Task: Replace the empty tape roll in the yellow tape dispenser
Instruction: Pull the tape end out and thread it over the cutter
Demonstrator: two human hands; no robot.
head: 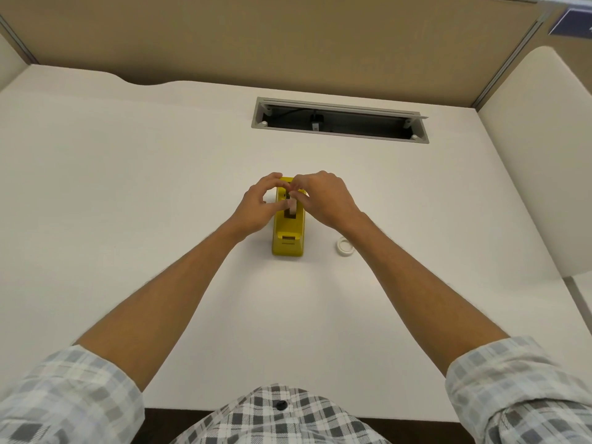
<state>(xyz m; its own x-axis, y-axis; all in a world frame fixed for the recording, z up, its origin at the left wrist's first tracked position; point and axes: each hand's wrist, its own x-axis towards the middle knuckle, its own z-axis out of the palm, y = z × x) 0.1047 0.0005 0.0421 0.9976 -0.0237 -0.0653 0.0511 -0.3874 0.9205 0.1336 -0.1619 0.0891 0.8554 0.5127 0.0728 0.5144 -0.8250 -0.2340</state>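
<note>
Left hand: the left hand (256,205) curls at the far left side of the dispenser, thumb and fingers bent in a ring, fingertips meeting the pale piece in the middle; it looks like a pinch on it.
Dispenser: the yellow plastic tape dispenser (287,233) stands mid-desk, long axis running near to far, cutter end towards the person.
Piece in the well: a small pale roll or core (292,206) sits up in the open well, right between both hands; whether it's the spent core or fresh tape, I can't tell.
Right hand: the right hand (323,198) arches over the far end, fingers curled down onto that same piece.
Spare roll: a small white ring of tape (345,247) lies flat on the white desk (128,187), near right of the dispenser, untouched.
Progress: early to midway, I'd say. The swap is happening at the well, with one ring on the desk.
</note>
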